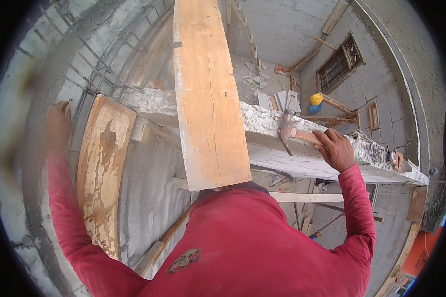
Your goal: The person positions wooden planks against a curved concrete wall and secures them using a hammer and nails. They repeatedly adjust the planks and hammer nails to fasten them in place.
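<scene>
My right hand (338,150) is closed on the wooden handle of a claw hammer (305,136). The hammer's metal head rests at the rough, broken top edge of a block wall (262,120). Off to the left, my left hand (59,121) is raised beside the concrete, its fingers closed. A small dark tip shows by its fingertips, too small to name. Next to that hand stands a stained, mortar-spotted board (104,171), with steel rebar (101,74) behind it. A long, bare wooden plank (210,99) rises up the middle, its lower end close to my chest.
Beyond the wall lie several pale block pieces (277,100) on a lower floor, near a yellow helmet-like object (315,99). A window opening with a grille (339,63) is in the right wall. Wooden braces (307,197) and poles cross the drop below the wall.
</scene>
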